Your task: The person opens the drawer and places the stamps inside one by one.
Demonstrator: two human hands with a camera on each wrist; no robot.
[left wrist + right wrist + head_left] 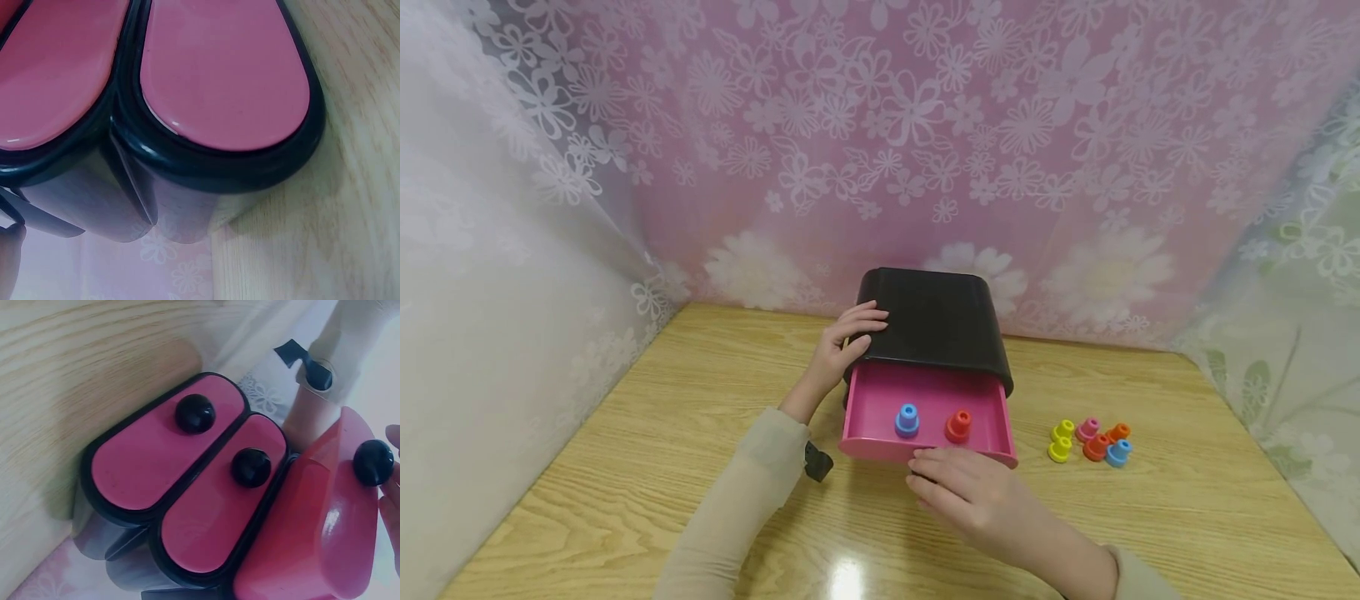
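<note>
A black drawer cabinet stands on the table with its pink top drawer pulled out. Inside that drawer are a blue peg and a red peg, both upright. My left hand rests on the cabinet's left top edge, fingers lying over the top. At the drawer's front, my right hand holds the round black drawer knob, fingertips on either side of it. Below, the middle drawer and bottom drawer are closed, each with a black knob.
Right of the cabinet, several pegs stand grouped on the wooden table, among them a yellow peg, a pink peg and an orange peg. A flowered pink curtain hangs behind. A black device sits at the left wrist.
</note>
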